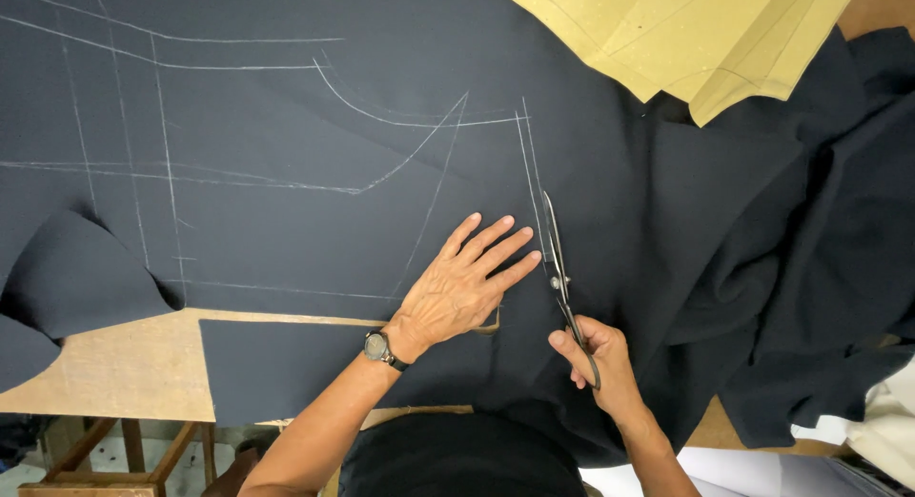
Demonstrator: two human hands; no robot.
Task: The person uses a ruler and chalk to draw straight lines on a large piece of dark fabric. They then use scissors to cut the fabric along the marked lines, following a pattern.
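- Our left hand [464, 283], fingers spread, presses flat on the dark fabric [286, 230]
- Just right of it, our right hand [596, 359] grips the scissors [560, 278], blades along a chalk line [530, 187] ahead of its fingers

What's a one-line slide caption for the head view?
Left hand flat on chalk-marked navy fabric while the right hand runs tailor's shears along a chalk line, paper patterns nearby.

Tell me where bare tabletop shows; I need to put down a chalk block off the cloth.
Bare wooden table shows lower left, bordered by the dark fabric above and its cut piece to the right. It is crowded where the left hand presses the cloth beside the scissors in the right hand. Paper patterns fill the top right.
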